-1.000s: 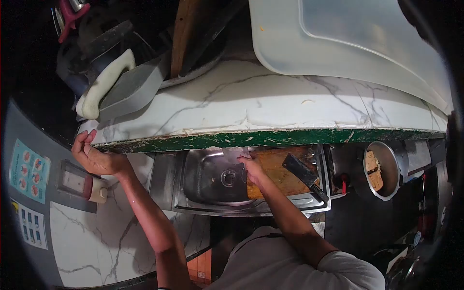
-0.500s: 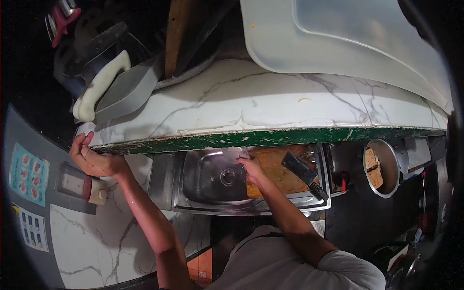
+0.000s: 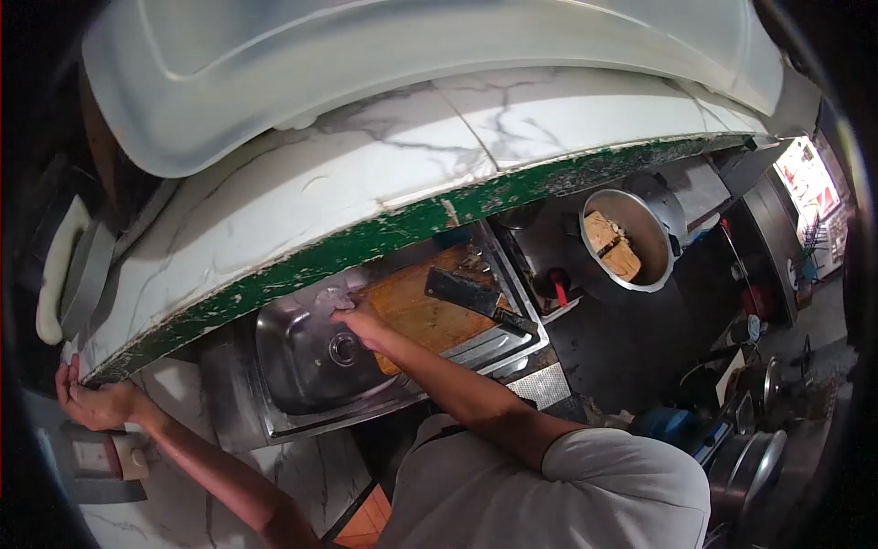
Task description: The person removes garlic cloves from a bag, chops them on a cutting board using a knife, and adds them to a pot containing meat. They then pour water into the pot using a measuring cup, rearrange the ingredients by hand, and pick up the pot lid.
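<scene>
At the far left, my left hand (image 3: 99, 403) is closed with curled fingers against the end corner of the raised marble-patterned ledge (image 3: 384, 146). Over the steel sink (image 3: 306, 384), my right hand (image 3: 364, 325) is closed on what looks like a crumpled, pale see-through plastic bag (image 3: 331, 297). Just right of that hand, a wet wooden chopping board (image 3: 416, 316) lies across part of the sink. A cleaver (image 3: 462, 293) with a dark blade rests on the board, its handle pointing toward the sink's right rim.
Right of the sink, a large metal pot (image 3: 663, 265) holds light brown blocks. A red-handled item (image 3: 559, 285) lies between them. A big translucent plastic tub (image 3: 366, 64) stands on the ledge, beside a white-handled grey container (image 3: 64, 265). Several pots and lids (image 3: 754, 457) crowd the lower right.
The view has turned toward the right, so the pot and the lower-right clutter show more. My right hand remains over the sink with the pale plastic; my left hand stays at the ledge corner.
</scene>
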A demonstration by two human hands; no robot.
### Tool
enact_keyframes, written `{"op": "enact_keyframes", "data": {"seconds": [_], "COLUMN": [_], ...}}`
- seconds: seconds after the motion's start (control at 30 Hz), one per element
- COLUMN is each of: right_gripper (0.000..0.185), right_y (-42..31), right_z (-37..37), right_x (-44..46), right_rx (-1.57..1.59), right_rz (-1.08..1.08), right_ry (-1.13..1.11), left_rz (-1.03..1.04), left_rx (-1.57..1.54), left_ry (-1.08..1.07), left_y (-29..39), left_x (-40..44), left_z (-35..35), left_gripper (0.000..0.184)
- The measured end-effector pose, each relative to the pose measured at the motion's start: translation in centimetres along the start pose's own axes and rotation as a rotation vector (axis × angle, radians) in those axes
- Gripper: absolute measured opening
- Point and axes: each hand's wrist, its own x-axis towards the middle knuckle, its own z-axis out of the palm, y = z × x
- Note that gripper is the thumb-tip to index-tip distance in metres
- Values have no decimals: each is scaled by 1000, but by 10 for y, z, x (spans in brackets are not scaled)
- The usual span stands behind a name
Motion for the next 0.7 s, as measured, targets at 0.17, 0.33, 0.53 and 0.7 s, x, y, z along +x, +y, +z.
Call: {"op": "enact_keyframes", "data": {"seconds": [0.17,0.33,0.53,0.7], "right_gripper": [56,56,59,59], "right_y": [-9,-6,-11,-6], "right_z": [3,1,2,4], "right_x": [-3,-2,-3,-2], "right_rx": [-70,-23,-43,-49], "right_rz": [-10,-24,59,-9], "right_ry": [41,-17,-9,-7], "left_rz": [-70,-31,-153,-2], "left_rx": [-147,-67,-176,19], "left_ry": [30,20,26,13], "left_y": [-12,12,6,7], "left_x": [-10,5,1,5], "left_z": [6,-2,2,-2], "left_gripper": [25,21,26,34]}}
